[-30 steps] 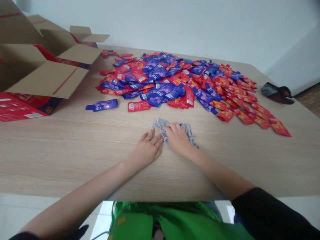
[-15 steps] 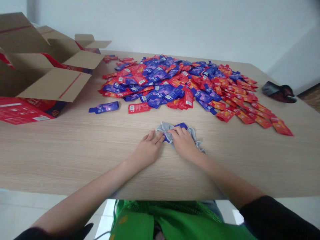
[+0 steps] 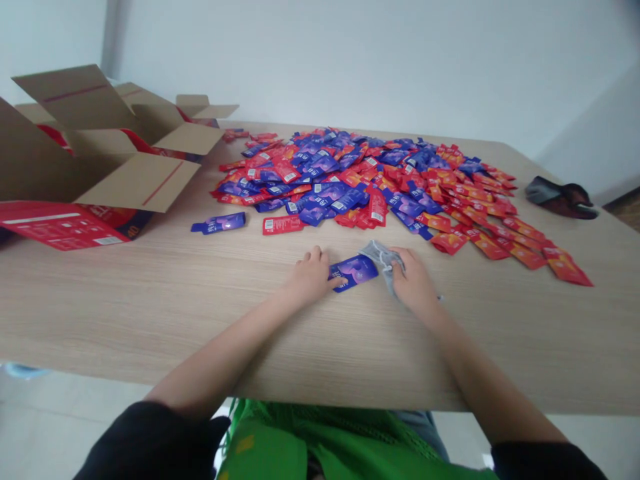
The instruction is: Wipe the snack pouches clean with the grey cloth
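Observation:
A blue and purple pouch [image 3: 356,272] lies flat on the table in front of me. My left hand [image 3: 311,277] grips its left end, with the thumb on the near edge and the other fingers bent at the far side. A crumpled grey cloth [image 3: 381,256] with pale edging is in my right hand [image 3: 413,280], pinched between thumb and fingers. The cloth's left corner is right by the pouch's right end; I cannot tell whether they touch. Part of the cloth is hidden under my right hand.
A large heap of red and blue pouches [image 3: 320,173] spreads across the table's far side. One blue pouch [image 3: 219,223] and a red pouch [image 3: 283,225] lie before it. Open cardboard boxes [image 3: 135,180] stand left; a dark, shiny object [image 3: 561,197] lies right.
My right hand has moved right with the cloth, uncovering the blue pouch. My left hand has stayed at the pouch's left end. The camera view has shifted slightly.

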A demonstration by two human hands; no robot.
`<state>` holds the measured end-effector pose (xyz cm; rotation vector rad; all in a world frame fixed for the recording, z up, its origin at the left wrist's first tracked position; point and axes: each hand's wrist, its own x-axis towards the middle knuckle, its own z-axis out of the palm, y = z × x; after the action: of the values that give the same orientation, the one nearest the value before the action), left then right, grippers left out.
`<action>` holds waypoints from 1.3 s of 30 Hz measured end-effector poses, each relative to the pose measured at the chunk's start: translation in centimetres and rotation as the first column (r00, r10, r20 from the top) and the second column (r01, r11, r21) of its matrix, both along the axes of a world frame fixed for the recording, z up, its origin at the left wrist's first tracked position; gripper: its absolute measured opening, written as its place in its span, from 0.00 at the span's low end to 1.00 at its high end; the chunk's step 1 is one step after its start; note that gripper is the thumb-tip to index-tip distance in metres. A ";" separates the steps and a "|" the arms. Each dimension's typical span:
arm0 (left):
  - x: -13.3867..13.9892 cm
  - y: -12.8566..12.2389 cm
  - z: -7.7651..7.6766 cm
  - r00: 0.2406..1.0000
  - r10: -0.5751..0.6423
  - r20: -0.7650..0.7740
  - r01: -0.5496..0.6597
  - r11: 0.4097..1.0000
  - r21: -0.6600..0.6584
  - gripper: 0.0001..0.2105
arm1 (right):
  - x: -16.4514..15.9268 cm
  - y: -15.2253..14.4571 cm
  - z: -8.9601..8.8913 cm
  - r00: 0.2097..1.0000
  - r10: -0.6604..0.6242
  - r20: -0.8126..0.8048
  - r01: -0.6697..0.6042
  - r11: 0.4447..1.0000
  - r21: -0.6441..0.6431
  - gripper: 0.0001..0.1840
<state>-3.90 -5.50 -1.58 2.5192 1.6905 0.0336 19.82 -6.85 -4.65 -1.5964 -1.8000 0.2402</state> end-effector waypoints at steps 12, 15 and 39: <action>0.0 -3.2 0.4 0.965 -0.253 -0.066 0.261 0.952 0.159 0.11 | 2.4 -0.4 0.1 0.986 -0.110 -0.128 0.104 0.993 -0.052 0.17; -0.3 -4.4 -0.1 0.942 -0.321 -0.098 0.333 0.931 0.147 0.13 | 1.9 -0.4 -0.1 0.991 -0.078 -0.105 0.073 0.996 -0.055 0.18; 0.6 -4.3 -2.4 0.921 -0.383 -0.064 0.389 0.907 0.160 0.18 | 2.6 -0.3 0.8 0.979 -0.168 -0.112 0.158 0.983 -0.091 0.18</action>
<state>-3.32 -9.82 -4.01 2.9506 1.2106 0.1106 22.39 -7.11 -3.82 -1.7394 -1.5773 0.3289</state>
